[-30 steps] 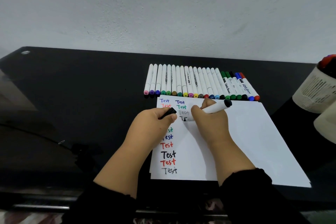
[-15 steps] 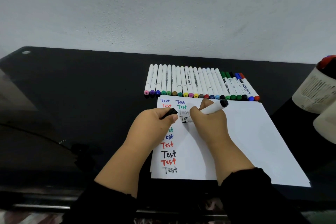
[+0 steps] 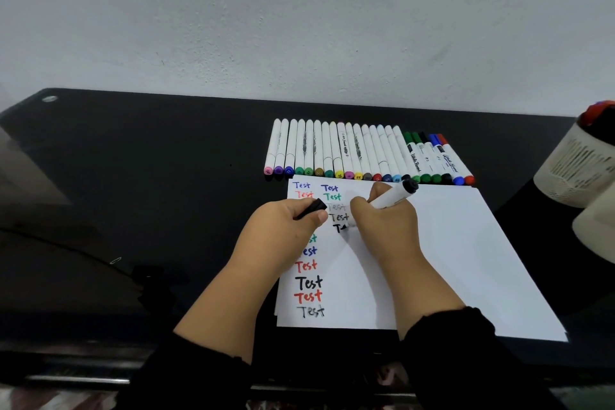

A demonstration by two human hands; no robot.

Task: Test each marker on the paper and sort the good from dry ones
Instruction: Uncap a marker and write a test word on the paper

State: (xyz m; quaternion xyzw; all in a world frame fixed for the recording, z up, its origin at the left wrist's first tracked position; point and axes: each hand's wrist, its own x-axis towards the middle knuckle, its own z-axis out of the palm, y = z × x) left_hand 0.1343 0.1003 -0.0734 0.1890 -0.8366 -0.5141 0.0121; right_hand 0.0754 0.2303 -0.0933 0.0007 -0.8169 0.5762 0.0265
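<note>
Right hand grip on marker, tip seemingly at paper; left hand pinching cap.

White black-ended marker tilted, tip on paper.

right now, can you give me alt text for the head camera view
The right hand writes a black "Test" on white paper with a white marker, while the left hand pinches its black cap. A row of capped markers lies above the paper on a black table.
</note>
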